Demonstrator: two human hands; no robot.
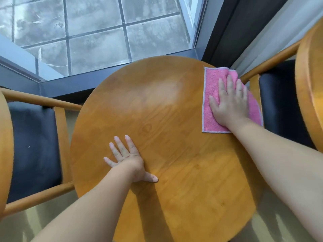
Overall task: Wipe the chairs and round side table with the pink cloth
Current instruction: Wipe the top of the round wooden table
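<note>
A round wooden side table [157, 105] fills the middle of the head view. The pink cloth [210, 84] lies flat at the table's right edge, with my right hand [230, 102] pressing down on it, fingers straight and spread. My left hand [129, 159] rests flat on the bare tabletop nearer to me, fingers straight and thumb out to the right. A wooden chair with a black seat [33, 145] stands to the left of the table. A second chair with a black seat [279, 102] stands to the right.
Beyond the table a large glass window [97, 32] with a grey frame looks down on paved ground outside. A dark vertical frame [227, 28] rises at the back right. Pale floor [35, 224] shows under the left chair.
</note>
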